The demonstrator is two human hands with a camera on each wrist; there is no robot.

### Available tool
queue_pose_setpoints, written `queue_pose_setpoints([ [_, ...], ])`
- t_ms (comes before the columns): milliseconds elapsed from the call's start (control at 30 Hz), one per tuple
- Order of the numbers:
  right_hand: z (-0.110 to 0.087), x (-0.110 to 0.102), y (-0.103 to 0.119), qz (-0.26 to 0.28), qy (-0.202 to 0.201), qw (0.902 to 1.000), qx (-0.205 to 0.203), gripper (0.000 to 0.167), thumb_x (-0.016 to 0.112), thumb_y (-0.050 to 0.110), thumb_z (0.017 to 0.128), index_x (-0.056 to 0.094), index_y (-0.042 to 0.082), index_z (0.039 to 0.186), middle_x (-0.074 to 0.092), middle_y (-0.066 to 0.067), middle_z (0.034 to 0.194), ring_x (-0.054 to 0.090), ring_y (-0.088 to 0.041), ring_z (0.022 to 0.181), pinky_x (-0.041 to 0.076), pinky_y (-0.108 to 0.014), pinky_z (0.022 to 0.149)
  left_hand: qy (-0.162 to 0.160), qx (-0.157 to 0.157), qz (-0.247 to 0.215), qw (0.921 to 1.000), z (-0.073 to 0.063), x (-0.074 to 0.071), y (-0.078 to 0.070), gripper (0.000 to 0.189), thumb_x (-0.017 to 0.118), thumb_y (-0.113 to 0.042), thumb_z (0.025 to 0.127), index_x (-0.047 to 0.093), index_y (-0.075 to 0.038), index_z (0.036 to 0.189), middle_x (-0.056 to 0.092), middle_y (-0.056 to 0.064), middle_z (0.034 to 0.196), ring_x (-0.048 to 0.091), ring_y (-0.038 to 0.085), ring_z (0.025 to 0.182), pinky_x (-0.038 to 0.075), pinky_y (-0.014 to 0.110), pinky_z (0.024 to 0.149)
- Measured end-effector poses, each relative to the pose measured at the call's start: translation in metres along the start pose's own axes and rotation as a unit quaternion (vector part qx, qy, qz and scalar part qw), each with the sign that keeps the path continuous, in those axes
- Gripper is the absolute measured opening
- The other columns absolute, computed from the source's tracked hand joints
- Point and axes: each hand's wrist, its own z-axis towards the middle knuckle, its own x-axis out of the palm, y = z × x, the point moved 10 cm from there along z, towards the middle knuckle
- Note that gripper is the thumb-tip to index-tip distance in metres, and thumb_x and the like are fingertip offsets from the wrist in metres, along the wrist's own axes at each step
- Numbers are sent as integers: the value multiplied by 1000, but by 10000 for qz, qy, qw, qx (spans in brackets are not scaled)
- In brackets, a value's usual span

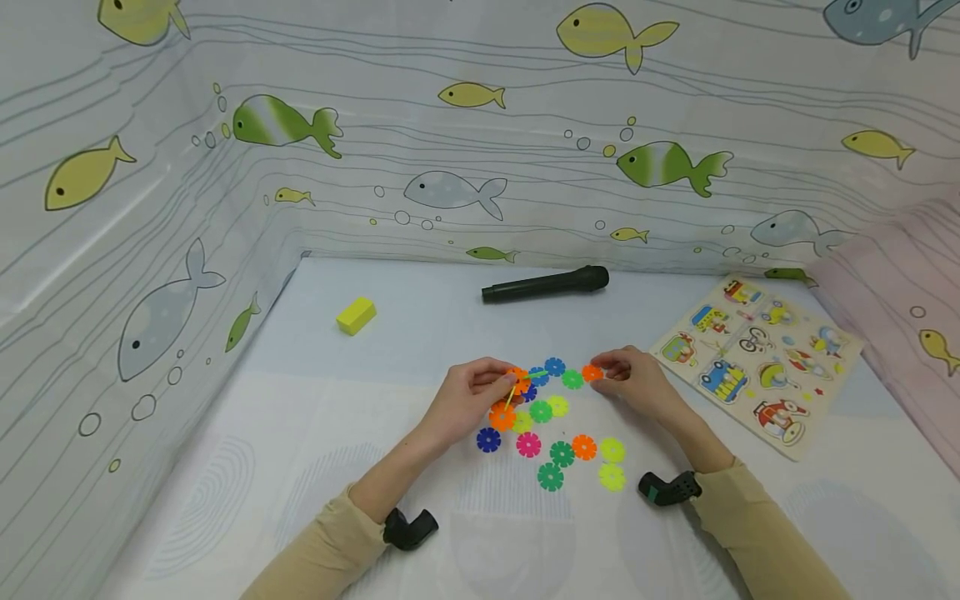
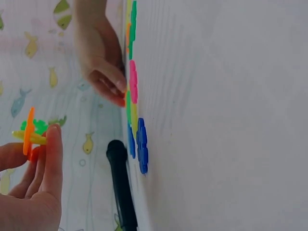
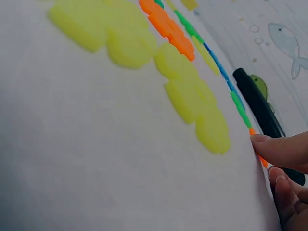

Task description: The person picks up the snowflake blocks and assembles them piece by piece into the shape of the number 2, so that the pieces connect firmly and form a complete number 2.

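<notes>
My left hand (image 1: 468, 392) pinches a small cluster of joined notched plastic discs, raised off the table. An orange disc (image 2: 29, 131), a yellow disc (image 2: 42, 138) seen edge-on and a green disc (image 2: 34, 126) show in it. At the far right of the loose discs, my right hand (image 1: 637, 383) has its thumb and fingertips at an orange disc (image 1: 592, 372), which lies flat on the table in the right wrist view. Between the hands lie a green disc (image 1: 572, 379) and a blue disc (image 1: 554, 367). Closer in are a pink disc (image 1: 528, 444) and a dark blue disc (image 1: 489, 440).
Several more discs, among them a yellow one (image 1: 612, 477), lie toward the front. A black microphone (image 1: 546, 285) lies behind the hands. To the left sits a yellow block (image 1: 356, 316); a wooden picture puzzle board (image 1: 757, 367) lies at the right. A fish-print sheet (image 1: 420, 233) lines the back.
</notes>
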Motion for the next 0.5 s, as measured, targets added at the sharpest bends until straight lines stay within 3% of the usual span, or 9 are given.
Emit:
queue_pose_setpoints([
  [500,1,0,1,34,8,10000,15,32,75,15,90,66,3,117,63,-14,110,53,-24,91,46,-31,79,-14,-59,25,10000,1,0,1,29,60,-20,101,67,-1,121,73,14,113,72,24,104,57,30,92],
])
